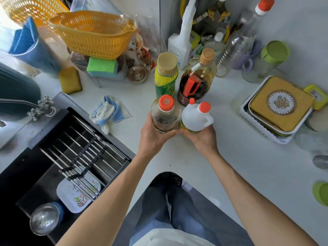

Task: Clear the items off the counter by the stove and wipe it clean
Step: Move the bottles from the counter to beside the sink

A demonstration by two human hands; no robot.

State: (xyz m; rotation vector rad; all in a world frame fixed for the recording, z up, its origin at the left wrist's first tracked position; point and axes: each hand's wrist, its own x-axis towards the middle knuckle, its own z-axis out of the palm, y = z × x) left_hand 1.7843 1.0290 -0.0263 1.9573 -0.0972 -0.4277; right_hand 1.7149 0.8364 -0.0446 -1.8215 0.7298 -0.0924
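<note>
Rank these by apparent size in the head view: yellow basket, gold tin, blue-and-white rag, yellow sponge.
Largest to smallest as they look:
1. yellow basket
2. gold tin
3. blue-and-white rag
4. yellow sponge
Wide-angle distortion makes basket versus tin unsure.

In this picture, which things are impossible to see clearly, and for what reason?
Head view only:
- Left hand fingers: hidden behind the orange-capped bottle.
- White jug base: covered by the right hand.
- Bottle labels: print too small to read.
- Green lid: cut off by the right edge.
- Plate in the sink: partly hidden under the rack.
</note>
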